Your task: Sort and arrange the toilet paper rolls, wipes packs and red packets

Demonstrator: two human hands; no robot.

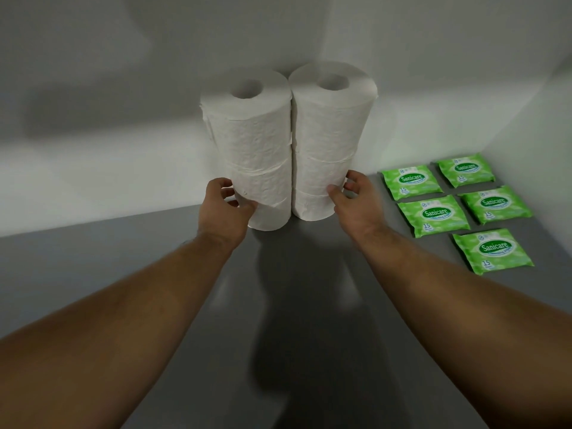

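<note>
Grey shelf (123, 274). Two roll stacks upright by the back wall (123, 88), touching: left stack (257, 144) gripped low by left hand (224, 209), right stack (328, 128) gripped low by right hand (353, 202). Five wipes packs (433, 215) flat at right.

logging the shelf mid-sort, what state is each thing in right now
left hand: grips the left roll stack low down
right hand: grips the right roll stack low down
left roll stack: upright, side against the right roll stack
right roll stack: upright
wipes packs: five, lying flat, label up, apart from the rolls, untouched
</note>
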